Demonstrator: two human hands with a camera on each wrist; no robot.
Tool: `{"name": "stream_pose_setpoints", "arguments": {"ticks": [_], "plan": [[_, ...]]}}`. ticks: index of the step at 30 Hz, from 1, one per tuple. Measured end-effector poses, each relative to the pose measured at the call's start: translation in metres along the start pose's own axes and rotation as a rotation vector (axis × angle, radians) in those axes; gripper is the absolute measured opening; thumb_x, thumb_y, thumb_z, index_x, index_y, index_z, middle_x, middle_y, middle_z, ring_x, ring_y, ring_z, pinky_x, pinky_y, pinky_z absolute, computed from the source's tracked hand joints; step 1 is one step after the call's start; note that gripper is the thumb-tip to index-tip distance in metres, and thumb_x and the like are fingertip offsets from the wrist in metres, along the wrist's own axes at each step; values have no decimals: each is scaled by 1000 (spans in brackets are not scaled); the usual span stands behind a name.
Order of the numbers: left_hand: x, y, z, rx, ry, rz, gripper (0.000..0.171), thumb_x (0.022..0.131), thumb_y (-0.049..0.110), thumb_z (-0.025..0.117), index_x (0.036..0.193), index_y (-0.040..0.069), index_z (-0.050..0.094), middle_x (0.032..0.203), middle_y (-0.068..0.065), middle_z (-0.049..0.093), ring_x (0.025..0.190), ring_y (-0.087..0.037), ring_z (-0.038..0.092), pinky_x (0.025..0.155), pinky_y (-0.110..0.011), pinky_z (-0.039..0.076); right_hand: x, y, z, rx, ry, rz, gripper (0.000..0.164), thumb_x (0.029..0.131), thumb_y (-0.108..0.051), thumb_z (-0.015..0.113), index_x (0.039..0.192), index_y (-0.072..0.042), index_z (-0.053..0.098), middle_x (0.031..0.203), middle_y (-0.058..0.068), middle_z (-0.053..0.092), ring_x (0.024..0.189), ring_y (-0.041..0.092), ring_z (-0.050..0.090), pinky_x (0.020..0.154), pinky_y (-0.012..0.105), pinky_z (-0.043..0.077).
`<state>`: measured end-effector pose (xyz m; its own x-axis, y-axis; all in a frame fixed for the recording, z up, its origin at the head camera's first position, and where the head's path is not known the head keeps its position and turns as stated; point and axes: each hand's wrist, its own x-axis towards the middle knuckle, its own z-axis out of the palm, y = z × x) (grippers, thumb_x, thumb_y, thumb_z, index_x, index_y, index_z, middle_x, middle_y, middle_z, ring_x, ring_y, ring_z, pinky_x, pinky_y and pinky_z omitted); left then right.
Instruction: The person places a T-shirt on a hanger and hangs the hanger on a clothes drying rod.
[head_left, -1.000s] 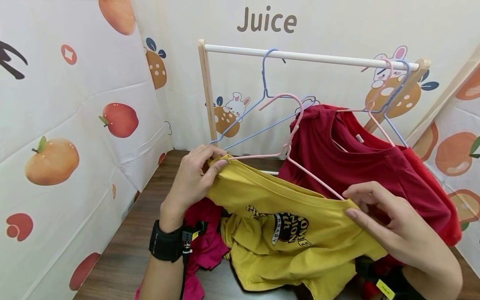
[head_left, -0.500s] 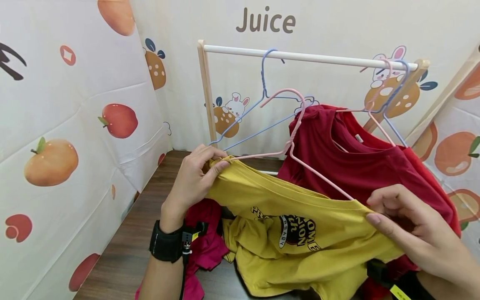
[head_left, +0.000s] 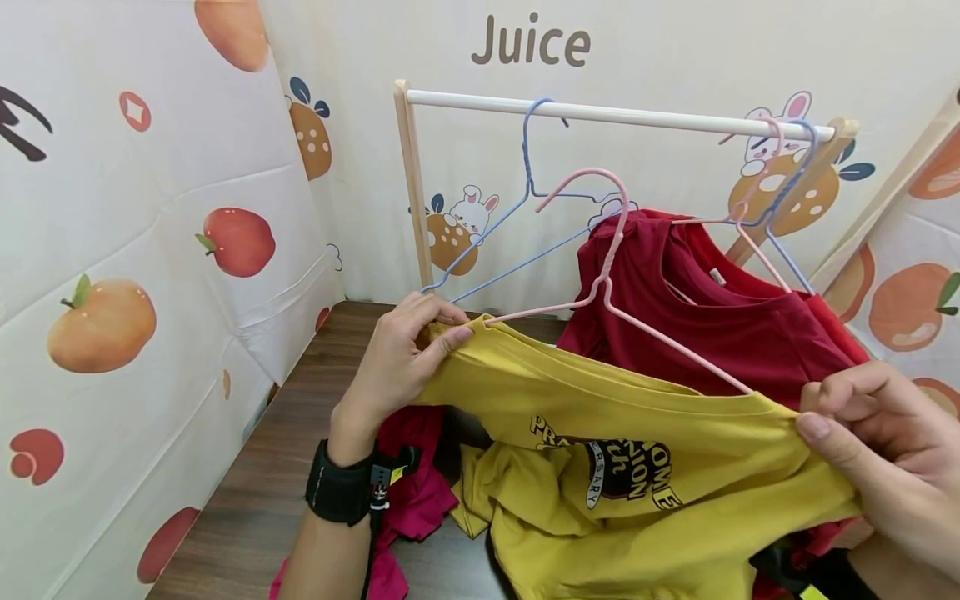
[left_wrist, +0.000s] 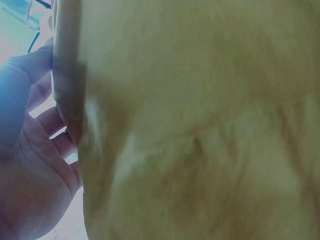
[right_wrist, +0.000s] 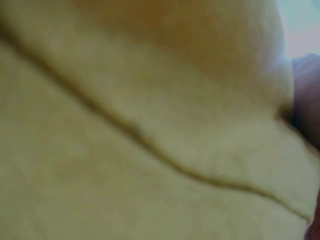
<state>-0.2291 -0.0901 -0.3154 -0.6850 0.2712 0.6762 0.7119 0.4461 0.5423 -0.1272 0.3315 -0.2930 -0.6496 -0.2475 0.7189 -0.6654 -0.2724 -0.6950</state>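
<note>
A yellow T-shirt [head_left: 600, 392] with a dark printed badge stretches between my two hands in the head view. Inside its neckline sits a pink hanger [head_left: 670, 340], hook up, both arms running under the fabric at the shoulders. My left hand [head_left: 401, 362] pinches the left shoulder between thumb and fingers. At the right shoulder, my right hand [head_left: 892, 442] pinches the cloth with thumb and curled fingers. Yellow fabric [left_wrist: 200, 125] fills most of the left wrist view beside the left hand's fingers. The right wrist view is nearly all shirt [right_wrist: 150, 100], with a seam crossing it.
Behind the shirt stands a rack with a white rail [head_left: 630, 114]. A bare blue hanger [head_left: 527, 167] hangs at its left; dark red shirts [head_left: 720, 333] hang at its right on pink and blue hangers. A crumpled magenta garment [head_left: 412, 492] lies on the brown table [head_left: 247, 492].
My right hand has moved right, drawing the yellow shirt's shoulder outward along the hanger arm. The pink hanger has shifted right and slightly up. My left hand has moved a little right.
</note>
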Motion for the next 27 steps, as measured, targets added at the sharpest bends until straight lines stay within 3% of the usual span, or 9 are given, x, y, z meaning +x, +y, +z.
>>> {"name": "stream_pose_setpoints", "arguments": {"ticks": [6, 9, 13, 19, 21, 23, 26, 27], "plan": [[0, -2, 0, 9, -2, -8, 6, 93, 17, 75, 97, 12, 73, 95, 2, 73, 90, -13, 58, 79, -30, 46, -1, 4, -3, 185, 40, -62, 20, 92, 31, 29, 105, 23, 42, 81, 21, 59, 57, 25, 51, 41, 33, 35], [0, -1, -2, 19, -3, -28, 8, 95, 19, 74, 99, 12, 73, 95, 2, 72, 88, -12, 57, 77, -29, 47, -5, 4, -7, 193, 105, -76, 23, 92, 30, 27, 107, 22, 44, 84, 24, 64, 62, 26, 59, 45, 30, 47], [0, -2, -3, 25, 5, -55, 11, 97, 20, 71, 104, 11, 72, 95, 0, 71, 86, -11, 61, 75, -28, 52, -13, 4, -16, 162, 261, -111, 28, 91, 30, 29, 107, 20, 50, 88, 25, 70, 72, 24, 69, 60, 25, 57], [0, -7, -3, 49, 13, -55, 13, 99, 17, 69, 110, 10, 70, 97, -2, 69, 85, -12, 63, 74, -28, 55, -24, 3, -18, 300, 468, -87, 31, 93, 24, 21, 98, 15, 50, 82, 23, 65, 69, 25, 59, 61, 27, 48], [0, -8, -3, 57, 15, -59, 14, 99, 17, 68, 110, 10, 70, 99, -2, 69, 85, -12, 63, 74, -30, 56, -26, 2, -23, 338, 434, -67, 32, 95, 22, 18, 96, 13, 49, 84, 22, 64, 72, 26, 58, 64, 28, 47], [-1, -9, -3, 57, 23, -65, 13, 99, 16, 69, 110, 9, 70, 100, -2, 69, 85, -12, 63, 73, -31, 56, -25, 1, -26, 299, 435, -62, 34, 95, 21, 16, 91, 13, 48, 81, 20, 62, 73, 27, 57, 69, 28, 47], [-1, -9, -4, 53, 38, -69, 13, 98, 16, 69, 108, 7, 70, 98, -3, 69, 84, -12, 62, 72, -31, 55, -23, 0, -31, 155, 441, -50, 35, 95, 19, 16, 84, 12, 49, 79, 18, 64, 69, 24, 61, 67, 26, 50], [-2, -9, -4, 51, 42, -69, 13, 98, 15, 69, 108, 7, 70, 97, -3, 69, 84, -12, 62, 72, -30, 55, -23, 0, -30, 96, 501, -46, 32, 95, 18, 20, 83, 13, 50, 78, 18, 64, 67, 24, 61, 67, 25, 51]]}}
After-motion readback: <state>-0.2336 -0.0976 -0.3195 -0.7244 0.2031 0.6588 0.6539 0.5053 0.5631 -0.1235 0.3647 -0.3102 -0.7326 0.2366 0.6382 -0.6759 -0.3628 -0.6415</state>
